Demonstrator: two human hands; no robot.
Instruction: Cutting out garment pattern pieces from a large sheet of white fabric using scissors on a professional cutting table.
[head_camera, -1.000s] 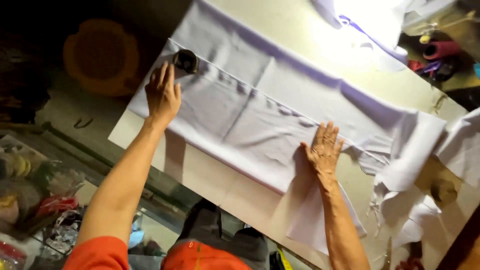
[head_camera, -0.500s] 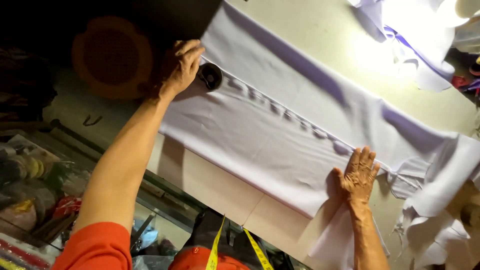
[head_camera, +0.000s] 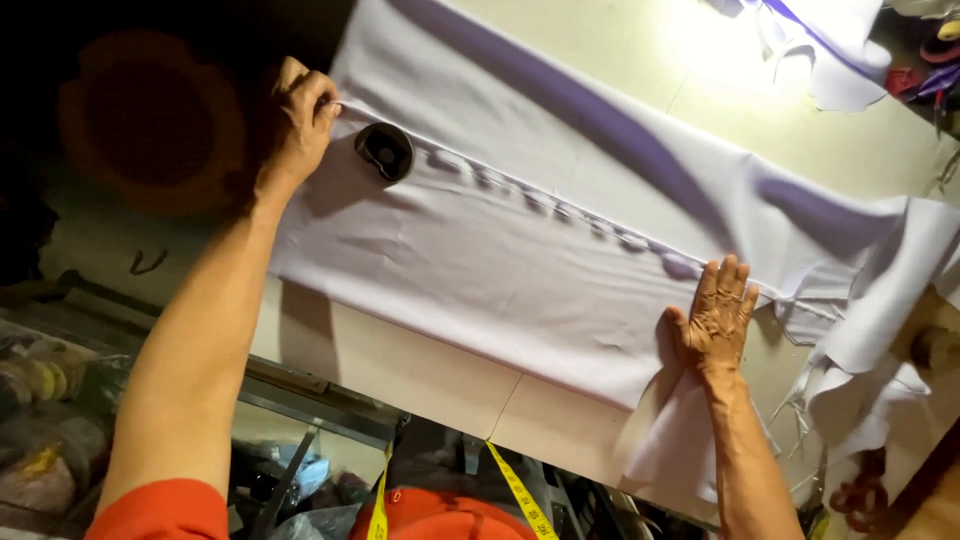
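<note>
One lilac cloth (head_camera: 520, 250) on table (head_camera: 420, 370), one round dark weight (head_camera: 384, 151); left hand (head_camera: 298, 120) pinching cloth edge; right hand (head_camera: 718, 315) flat, fingers spread, pressing cloth

Beige table (head_camera: 420, 375): pale lilac cloth (head_camera: 520, 250) spread flat; dark round weight (head_camera: 384, 152) on cloth.

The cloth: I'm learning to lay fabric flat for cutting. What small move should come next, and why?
Probably draw the left hand outward while the right hand stays pressed flat. The cloth shows a rippled fold line running from the round weight toward the right hand, and the left hand already pinches the edge.
</note>
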